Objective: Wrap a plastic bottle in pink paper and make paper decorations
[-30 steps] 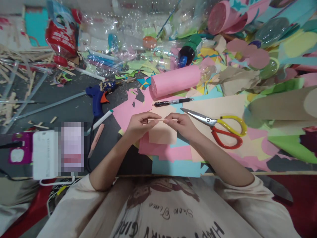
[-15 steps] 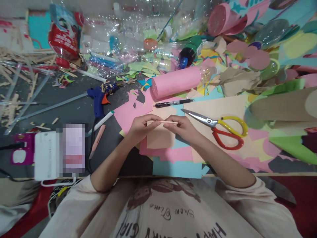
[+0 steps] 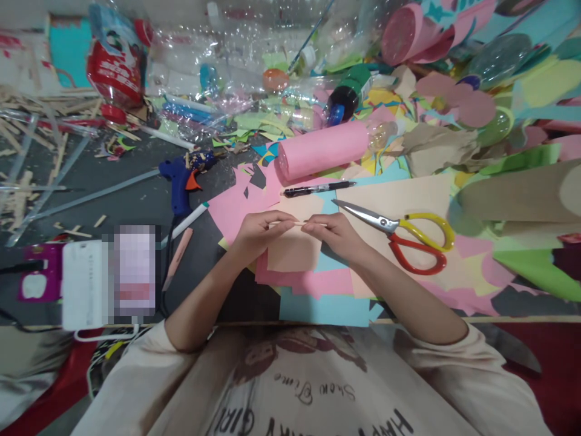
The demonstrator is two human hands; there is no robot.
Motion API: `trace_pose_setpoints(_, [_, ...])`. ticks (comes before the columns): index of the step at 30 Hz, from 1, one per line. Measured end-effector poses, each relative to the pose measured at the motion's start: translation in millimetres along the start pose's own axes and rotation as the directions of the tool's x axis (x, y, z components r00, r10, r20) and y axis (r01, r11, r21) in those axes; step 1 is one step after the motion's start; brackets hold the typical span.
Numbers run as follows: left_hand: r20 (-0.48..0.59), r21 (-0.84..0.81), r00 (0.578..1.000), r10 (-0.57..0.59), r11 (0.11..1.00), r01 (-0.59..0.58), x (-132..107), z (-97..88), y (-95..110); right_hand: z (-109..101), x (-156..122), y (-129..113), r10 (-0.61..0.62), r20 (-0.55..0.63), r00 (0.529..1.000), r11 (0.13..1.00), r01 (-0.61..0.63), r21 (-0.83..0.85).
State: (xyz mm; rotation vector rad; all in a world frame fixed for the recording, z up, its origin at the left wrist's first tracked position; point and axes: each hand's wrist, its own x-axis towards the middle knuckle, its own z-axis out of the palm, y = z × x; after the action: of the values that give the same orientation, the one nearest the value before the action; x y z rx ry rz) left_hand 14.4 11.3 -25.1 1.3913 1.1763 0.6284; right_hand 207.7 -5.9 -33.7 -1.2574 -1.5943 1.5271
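Both hands pinch the far edge of a small peach sheet of paper, which shows as a thin, pale raised or folded strip between the fingertips. My left hand is closed on this edge from the left. From the right, my right hand grips the same edge, thumb toward me and fingers behind. The rest of the sheet hangs or lies toward me over pink paper and light blue paper. How the edge is folded is partly hidden by the fingers.
Scissors with yellow and red handles lie right of my hands. Beyond are a black pen and a pink-wrapped bottle. Left are a blue glue gun, a peach-handled cutter and a phone. Plastic bottles and scraps crowd the back.
My right fingers have shifted slightly along the paper edge, and less of the pale strip shows between the hands. The hands stay in nearly the same place.
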Motion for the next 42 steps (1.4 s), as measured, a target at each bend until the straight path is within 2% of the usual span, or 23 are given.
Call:
trace_pose_setpoints(16, [-0.010,-0.020,1.000,0.002,1.000,-0.002,1.1,-1.4,-2.6,-1.4,-0.1,-3.2,-0.036,0.020,0.999,0.999,0.037,-0.005])
trace_pose_setpoints(23, [0.001,-0.088,1.000,-0.017,0.996,0.017,0.7,-0.5,-0.7,-1.4,1.3,-1.2,-0.061,0.006,0.998,0.998,0.061,0.013])
trace_pose_setpoints(34, [-0.066,-0.115,0.998,-0.009,0.993,0.001,-0.6,1.8,-3.6,-2.5,1.3,2.2,-0.027,-0.015,1.000,0.999,0.028,0.043])
trace_pose_setpoints(42, [-0.077,-0.144,0.997,0.001,0.990,-0.012,-1.8,3.4,-2.6,-3.2,1.8,0.3,0.001,-0.011,1.000,0.998,-0.001,0.064])
